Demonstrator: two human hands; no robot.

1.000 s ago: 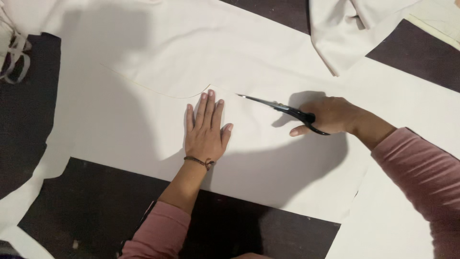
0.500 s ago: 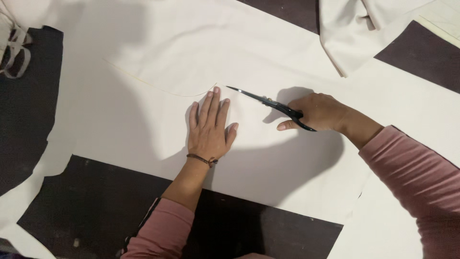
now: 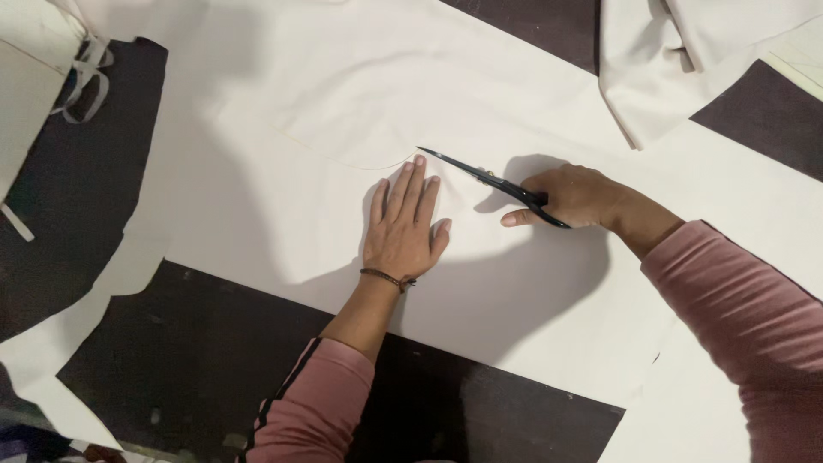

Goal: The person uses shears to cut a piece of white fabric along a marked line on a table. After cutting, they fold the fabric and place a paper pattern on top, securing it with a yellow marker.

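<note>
Right hand (image 3: 576, 197) closed around the dark handles of a pair of black scissors (image 3: 493, 183), grip wrapped tight, one finger stretched out flat along the cloth below the handles. Blades slim and pointed, aimed up and to the left, tip lying just beside the fingertips of the other hand; whether the blades stand parted or together cannot be told.

Left hand (image 3: 405, 227) gripping nothing: spread flat, palm down, fingers extended and close together, pressing on the white fabric (image 3: 283, 197) just left of the scissors. Thin dark beaded bracelet (image 3: 387, 278) round that wrist. Both forearms in dusty pink sleeves, soft and knit-looking, the left one (image 3: 309, 403) with a dark stripe down its side, the right one (image 3: 746, 317) coming in from the right edge.

White fabric smooth, matte, lying flat under both hands, covering most of the view. Faint curved line (image 3: 343, 159) drawn on it, bending from upper left toward the left fingertips. Lower edge of the fabric straight and slanting, cut clean against the dark tabletop (image 3: 197, 360) beneath. Soft shadows of hands and arms falling across the cloth.

Further out, a second piece of pale cloth (image 3: 677, 60) at the upper right, folded and thicker-looking, with a pointed corner hanging down over the flat sheet. At the upper left, narrow white strips (image 3: 86, 81) looped loosely on the dark surface. Irregular white offcut (image 3: 60, 351) trailing along the lower left.
</note>
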